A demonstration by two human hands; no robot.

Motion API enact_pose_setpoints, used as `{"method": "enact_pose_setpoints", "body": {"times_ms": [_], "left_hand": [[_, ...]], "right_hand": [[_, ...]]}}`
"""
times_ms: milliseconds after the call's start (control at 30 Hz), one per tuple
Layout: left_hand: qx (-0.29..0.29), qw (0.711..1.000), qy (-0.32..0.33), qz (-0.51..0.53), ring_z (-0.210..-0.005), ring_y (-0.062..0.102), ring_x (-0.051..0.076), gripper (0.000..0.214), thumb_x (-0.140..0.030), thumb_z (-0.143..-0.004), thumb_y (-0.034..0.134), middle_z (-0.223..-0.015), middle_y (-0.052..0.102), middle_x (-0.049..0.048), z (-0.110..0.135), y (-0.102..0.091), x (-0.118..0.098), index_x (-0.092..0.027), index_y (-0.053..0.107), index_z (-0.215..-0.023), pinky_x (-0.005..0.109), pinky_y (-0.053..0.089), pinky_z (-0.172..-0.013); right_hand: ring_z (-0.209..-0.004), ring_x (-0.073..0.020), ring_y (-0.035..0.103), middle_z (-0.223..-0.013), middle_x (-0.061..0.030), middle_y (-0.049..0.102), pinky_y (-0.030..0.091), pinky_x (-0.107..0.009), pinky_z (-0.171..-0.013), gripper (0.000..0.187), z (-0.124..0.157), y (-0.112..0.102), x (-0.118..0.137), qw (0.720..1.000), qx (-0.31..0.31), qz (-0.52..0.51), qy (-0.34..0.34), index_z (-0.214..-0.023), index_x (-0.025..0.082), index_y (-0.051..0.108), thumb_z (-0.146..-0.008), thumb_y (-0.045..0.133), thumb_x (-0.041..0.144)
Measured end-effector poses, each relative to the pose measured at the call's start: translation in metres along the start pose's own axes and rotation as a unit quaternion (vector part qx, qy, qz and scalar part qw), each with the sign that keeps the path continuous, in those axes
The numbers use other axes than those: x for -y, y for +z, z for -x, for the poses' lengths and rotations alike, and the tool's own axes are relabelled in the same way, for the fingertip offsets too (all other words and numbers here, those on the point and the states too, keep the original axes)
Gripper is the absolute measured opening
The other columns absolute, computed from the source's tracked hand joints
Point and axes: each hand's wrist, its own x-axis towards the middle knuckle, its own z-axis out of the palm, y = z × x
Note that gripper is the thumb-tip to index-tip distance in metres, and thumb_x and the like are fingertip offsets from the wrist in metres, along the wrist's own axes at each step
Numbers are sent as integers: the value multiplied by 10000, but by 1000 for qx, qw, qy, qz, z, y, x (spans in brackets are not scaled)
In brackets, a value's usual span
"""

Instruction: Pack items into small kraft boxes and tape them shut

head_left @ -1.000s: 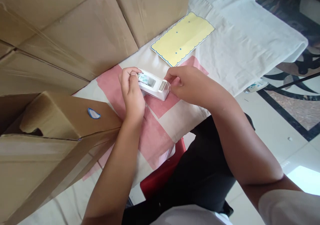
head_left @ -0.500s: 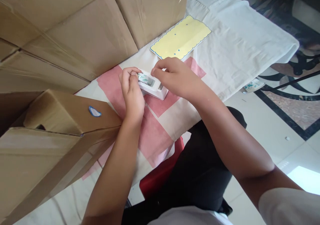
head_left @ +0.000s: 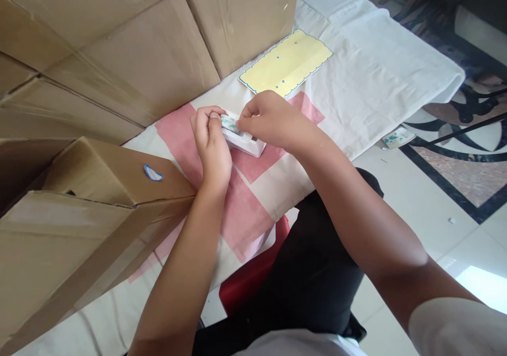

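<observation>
A white oblong plastic case (head_left: 249, 146) with a recess in its top is held low over the pink and white cloth. My left hand (head_left: 212, 144) is closed around its left end, thumb on top. In the recess lies a thin clear strip with green print (head_left: 229, 123). My right hand (head_left: 273, 118) is pinched, thumb and forefinger at the strip's right end, and the strip looks lifted there. The fingertips partly hide the strip's end and the case's right half.
Stacked taped cardboard boxes (head_left: 138, 55) stand behind on the left. An open carton (head_left: 106, 187) is beside my left forearm. A yellow scalloped card (head_left: 287, 63) lies on the cloth (head_left: 368, 71) beyond my hands. A red stool (head_left: 245, 282) shows below the table.
My right fingertips have moved slightly left and down onto the strip, whose right end now looks raised. My left hand keeps its hold on the case.
</observation>
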Motion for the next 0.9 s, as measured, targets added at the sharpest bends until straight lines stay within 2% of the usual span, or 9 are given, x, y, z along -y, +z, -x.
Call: {"method": "enact_pose_setpoints", "body": {"times_ms": [100,300,500,600,700,833,900], "left_hand": [[-26,999,26,-7,-1048,573,198,222,-332,-1043,404,-1102,598,59,4,1,-2,-280,597,-947,348,478,-957],[-10,998,49,-31,-1056,599,202,262,-429,-1053,402,-1124,617,56,8,1,-2,-298,611,-967,361,495,-963],[-15,997,75,-27,-1056,595,201,310,-541,-1013,477,-1117,592,59,9,4,-2,-270,625,-982,347,493,-953],[-16,997,71,-35,-1052,591,197,352,-562,-1021,433,-1108,581,62,11,3,-6,-275,634,-998,337,495,-949],[-7,993,104,-56,-1163,561,234,410,-563,-1035,366,-1186,589,81,16,0,-13,-283,663,-1067,407,447,-1061],[23,976,171,-133,-1363,424,337,288,-483,-925,637,-1383,552,79,22,1,-21,-301,695,-1141,540,301,-1189],[6,974,162,-158,-1361,423,335,211,-397,-934,642,-1365,574,72,23,2,-21,-298,727,-1100,541,308,-1182]], "right_hand": [[-659,-208,546,-612,-32,516,434,-352,-595,205,2,-6,5,1000,15,-18,-1,-641,221,551,-821,649,220],[-641,-215,526,-578,-24,468,435,-344,-567,201,8,-14,4,1000,16,-18,5,-659,239,537,-825,636,295],[-711,-212,554,-629,-31,508,458,-346,-646,194,12,-18,1,998,15,-53,-6,-646,223,533,-829,595,246],[-709,-202,553,-648,-31,523,456,-346,-654,224,14,-19,2,997,25,-78,-6,-624,216,517,-842,568,230],[-692,-184,542,-670,-27,537,449,-335,-642,255,15,-18,1,990,38,-133,-7,-607,210,501,-859,545,217],[-768,-179,574,-766,-27,612,457,-309,-663,202,18,-21,-1,987,20,-158,-13,-679,212,584,-880,561,208],[-827,-185,592,-801,-30,633,471,-302,-703,178,20,-24,-1,987,9,-160,-11,-709,211,618,-885,591,208]]}}
